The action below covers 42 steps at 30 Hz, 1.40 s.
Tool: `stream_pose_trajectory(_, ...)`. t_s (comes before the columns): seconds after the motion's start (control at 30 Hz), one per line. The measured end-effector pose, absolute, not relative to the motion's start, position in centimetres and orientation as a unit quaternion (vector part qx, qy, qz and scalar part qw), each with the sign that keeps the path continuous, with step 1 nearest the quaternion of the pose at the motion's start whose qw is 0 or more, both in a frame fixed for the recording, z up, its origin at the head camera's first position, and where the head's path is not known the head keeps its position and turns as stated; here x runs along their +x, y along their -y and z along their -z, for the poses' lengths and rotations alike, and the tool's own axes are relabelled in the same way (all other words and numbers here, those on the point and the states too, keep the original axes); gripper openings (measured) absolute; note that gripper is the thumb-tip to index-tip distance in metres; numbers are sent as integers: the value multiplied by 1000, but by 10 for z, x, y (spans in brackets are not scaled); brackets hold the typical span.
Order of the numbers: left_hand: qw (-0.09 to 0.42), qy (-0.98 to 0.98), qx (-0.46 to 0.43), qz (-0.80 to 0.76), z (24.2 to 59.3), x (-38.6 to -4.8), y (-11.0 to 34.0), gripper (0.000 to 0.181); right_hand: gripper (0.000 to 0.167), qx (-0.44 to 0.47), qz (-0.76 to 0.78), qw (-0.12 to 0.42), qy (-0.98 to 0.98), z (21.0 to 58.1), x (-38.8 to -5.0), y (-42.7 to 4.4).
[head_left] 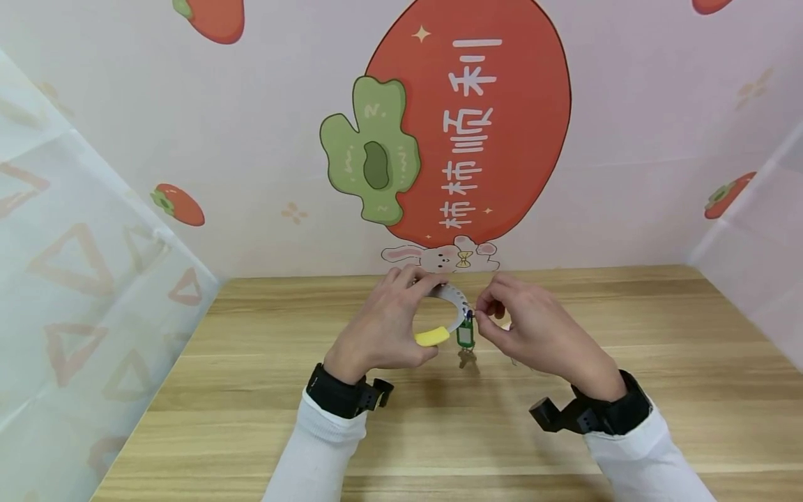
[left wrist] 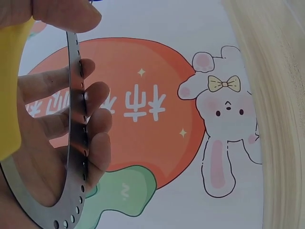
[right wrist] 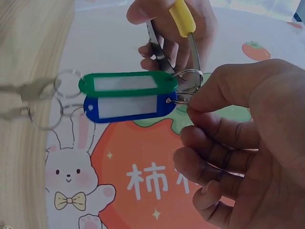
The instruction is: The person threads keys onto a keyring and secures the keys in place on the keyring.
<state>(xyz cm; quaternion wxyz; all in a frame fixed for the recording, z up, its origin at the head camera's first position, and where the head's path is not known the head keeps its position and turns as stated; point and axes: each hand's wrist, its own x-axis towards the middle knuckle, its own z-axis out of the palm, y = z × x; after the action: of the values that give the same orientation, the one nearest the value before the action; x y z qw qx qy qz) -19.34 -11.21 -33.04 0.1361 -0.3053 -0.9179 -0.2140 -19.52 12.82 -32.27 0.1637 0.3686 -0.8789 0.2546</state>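
View from the head: gripping a metal ring [head_left: 456, 296] with the left hand [head_left: 383, 317], curling fingers over its far side and placing the thumb just below its yellow handle [head_left: 433, 337]. Seemingly holding it up off the wooden tabletop [head_left: 263, 397], in front of the printed backdrop [head_left: 521, 132]. Reaching in opposite with the right hand [head_left: 527, 321], pressing thumb and forefinger together just beside the metal ring. Dangling a green tag [head_left: 465, 333] and, lower, keys [head_left: 467, 358] between both hands.

Left wrist view: wrapping the left hand around the metal ring, showing bent fingers beyond its perforated edge and the thumb near the yellow handle. Looking thin, smooth and stiff, probably sliding easily on the bare metal; likely offering the surest hold at the thicker yellow handle.

Right wrist view: pinching a small wire ring [right wrist: 181, 101] at the end of a blue tag [right wrist: 126, 109] between right thumb and forefinger, curling the other fingers loosely below. Covering part of the small wire ring, so not revealing any threading onto the metal ring. Lying alongside, overlapping: the green tag, apparently hanging from the metal ring by its own loop [right wrist: 190, 70]. Trailing blurred keys from the tags' far ends. Probably handling as light, firm plastic, swinging freely under the keys; likely needing a fingertip hold close to the stiff, springy wire.
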Motion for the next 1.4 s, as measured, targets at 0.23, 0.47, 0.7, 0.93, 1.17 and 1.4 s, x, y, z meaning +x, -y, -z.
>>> stream_pose_trajectory(0.23, 136, 919, -304, 209, 331, -194, 112, 90, 8, 361, -243, 187, 880, 321, -194, -128)
stream_pose_trajectory(0.47, 136, 920, -305, 204, 330, -193, 112, 89, 6, 362, -253, 201, 875, 323, -194, -125)
stream_pose_trajectory(0.7, 139, 919, -303, 212, 330, -194, 112, 87, 9, 363, -267, 206, 869, 322, -196, -129)
stream_pose_trajectory(0.93, 137, 919, -301, 213, 330, -193, 113, 87, 7, 353, -278, 187, 874, 320, -197, -131)
stream_pose_trajectory(1.17, 136, 920, -300, 212, 330, -193, 113, 86, 10, 354, -302, 197, 863, 320, -197, -132)
stream_pose_trajectory(1.4, 138, 919, -302, 212, 331, -193, 112, 88, 11, 364, -311, 202, 854, 323, -198, -129)
